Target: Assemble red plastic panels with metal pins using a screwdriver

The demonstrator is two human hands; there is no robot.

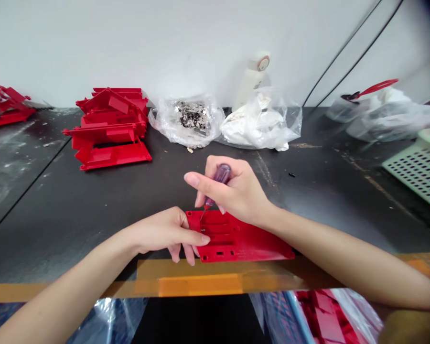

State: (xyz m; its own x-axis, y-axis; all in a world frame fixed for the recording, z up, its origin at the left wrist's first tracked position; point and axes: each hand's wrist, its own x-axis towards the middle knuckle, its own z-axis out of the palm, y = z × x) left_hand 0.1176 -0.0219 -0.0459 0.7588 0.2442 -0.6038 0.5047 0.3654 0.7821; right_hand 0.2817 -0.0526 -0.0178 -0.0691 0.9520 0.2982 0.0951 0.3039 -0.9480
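**Screwdriver (222, 173) down on the red plastic panel (243, 241), front and centre!**

And here we are at the bottom centre of the frame: the right hand (236, 188) has that purple-handled screwdriver pinched in its fingers, shaft angled down, tip right at the panel's upper left corner. The left hand (165, 234) is curled over the panel's left end, fingers wrapped around the edge, holding it flat on the dark workbench (46, 191), just behind a strip of orange tape (200, 285). Up the bench, left of centre, a stack of red plastic frames (109, 129), with more red frames (5, 107) at the far left! Against the wall, a clear bag of silvery metal pieces (191, 122), a bag of white material (261, 124) and a white bottle (252, 79). Over on the right, a green perforated basket (421, 172), and above it a red-handled tool (370, 88) on plastic bags (390, 122).
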